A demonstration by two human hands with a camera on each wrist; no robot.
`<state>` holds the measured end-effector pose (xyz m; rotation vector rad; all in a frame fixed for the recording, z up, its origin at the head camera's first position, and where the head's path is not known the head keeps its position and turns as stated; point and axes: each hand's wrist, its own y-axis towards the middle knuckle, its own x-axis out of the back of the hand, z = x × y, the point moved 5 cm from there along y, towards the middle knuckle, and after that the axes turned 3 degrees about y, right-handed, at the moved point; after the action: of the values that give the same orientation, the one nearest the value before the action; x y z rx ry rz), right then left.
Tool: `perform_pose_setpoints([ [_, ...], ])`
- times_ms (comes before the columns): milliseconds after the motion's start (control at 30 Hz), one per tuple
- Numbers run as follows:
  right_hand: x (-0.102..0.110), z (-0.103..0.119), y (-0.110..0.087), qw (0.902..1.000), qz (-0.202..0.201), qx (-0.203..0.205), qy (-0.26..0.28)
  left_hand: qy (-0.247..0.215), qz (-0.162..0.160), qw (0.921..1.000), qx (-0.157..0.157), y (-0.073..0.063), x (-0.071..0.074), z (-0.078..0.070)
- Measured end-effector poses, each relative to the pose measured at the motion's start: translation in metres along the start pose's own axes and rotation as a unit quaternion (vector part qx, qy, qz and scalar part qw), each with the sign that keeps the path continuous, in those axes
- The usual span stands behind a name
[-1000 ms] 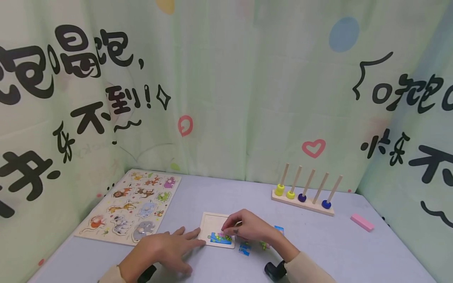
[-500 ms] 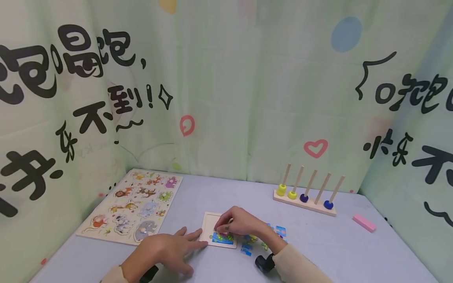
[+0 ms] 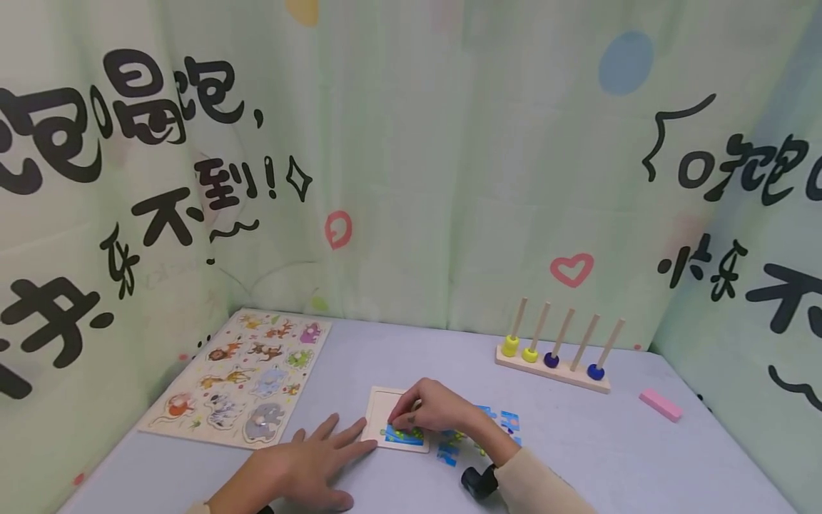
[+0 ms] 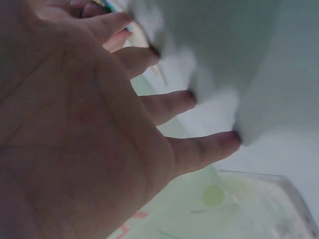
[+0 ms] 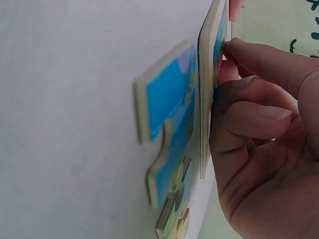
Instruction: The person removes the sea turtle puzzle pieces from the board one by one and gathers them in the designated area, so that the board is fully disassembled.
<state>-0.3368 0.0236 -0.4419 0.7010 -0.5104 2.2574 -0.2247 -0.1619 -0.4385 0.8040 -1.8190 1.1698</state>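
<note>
A small wooden puzzle tray (image 3: 380,409) lies on the table, with joined blue and green puzzle pieces (image 3: 404,437) along its near side. My right hand (image 3: 429,405) reaches over it, thumb and forefinger pinching a puzzle piece down in the tray; the fingers largely hide that piece. Beside the tray's left edge my left hand (image 3: 315,457) is spread flat, with fingertips on the table and at the tray's near-left corner. In the right wrist view, a loose blue puzzle piece (image 5: 167,107) lies beside the tray. More loose pieces (image 3: 447,454) are partly hidden under the right forearm.
A large animal puzzle board (image 3: 257,368) lies at the left. At the back right stands a wooden peg rack (image 3: 552,368) with yellow and dark blue beads. A pink block (image 3: 660,405) sits farther right. Printed curtains (image 3: 398,178) enclose the table.
My right hand has shifted slightly left over the tray and lowered a little, uncovering more loose pieces. The pink seen beneath its fingers is now hidden. The left hand stays by the tray.
</note>
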Motion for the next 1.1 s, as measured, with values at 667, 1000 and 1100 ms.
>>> perform_pose_setpoints([
  [667, 0.0, 0.001, -0.006, 0.9996, -0.005, -0.006, 0.028, 0.027, -0.014, 0.9985, -0.045, 0.015, -0.013, 0.01],
  [1000, -0.001, 0.0, -0.005, 0.9994, 0.0, -0.004, 0.035, 0.039, -0.012, 0.9987, -0.03, 0.018, -0.011, 0.009],
  [1100, -0.001, -0.001, -0.006, 0.9993, -0.003, -0.007, 0.037, 0.037, -0.007, 0.9992, -0.012, 0.008, -0.003, -0.002],
])
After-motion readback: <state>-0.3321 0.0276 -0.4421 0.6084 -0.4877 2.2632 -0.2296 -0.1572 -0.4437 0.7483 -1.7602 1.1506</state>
